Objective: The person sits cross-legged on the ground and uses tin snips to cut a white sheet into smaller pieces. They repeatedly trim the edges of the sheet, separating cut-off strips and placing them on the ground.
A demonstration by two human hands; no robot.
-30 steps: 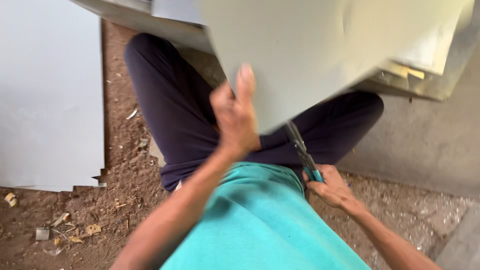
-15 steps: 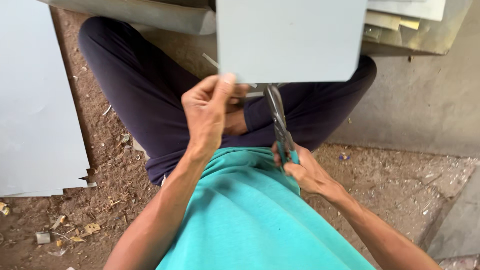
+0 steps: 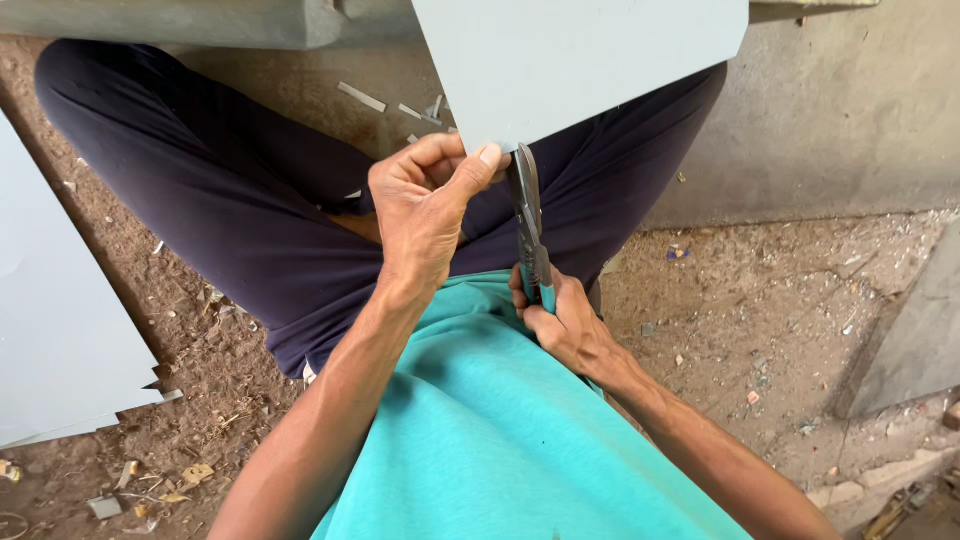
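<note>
I sit on the ground with my legs in dark trousers spread wide. My left hand (image 3: 425, 205) pinches the near edge of a pale grey metal sheet (image 3: 580, 60) held over my lap. My right hand (image 3: 560, 320) is closed around the teal handles of metal snips (image 3: 528, 225). The snips' blades point up and meet the sheet's near edge just right of my left thumb.
Another pale grey sheet (image 3: 55, 300) with a notched lower edge lies on the dirt at the left. Small metal offcuts (image 3: 360, 97) lie between my legs, with scraps (image 3: 195, 472) at lower left. A concrete wall (image 3: 850, 110) and slab (image 3: 915, 340) stand at the right.
The sheet has swung from tilted to level in front of me. My left hand dropped from the sheet's face to pinch its near edge. The snips came up to that edge.
</note>
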